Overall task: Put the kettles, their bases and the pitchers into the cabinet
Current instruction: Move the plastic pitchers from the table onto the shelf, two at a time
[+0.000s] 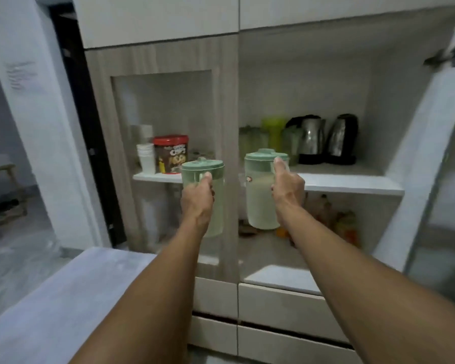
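Head view: pale-green lidded pitchers

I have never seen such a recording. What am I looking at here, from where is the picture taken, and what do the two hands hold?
There is no machine here. A person wears a camera on the head, so the single picture looks forward and down along both arms. The left hand grips one green-lidded pitcher by its handle; the right hand grips a second pitcher. Both are held in the air before an open cabinet. On its shelf two steel kettles already stand on dark bases, with greenish containers beside them. Behind the closed glass door at left stand a red-lidded tin and stacked white cups.
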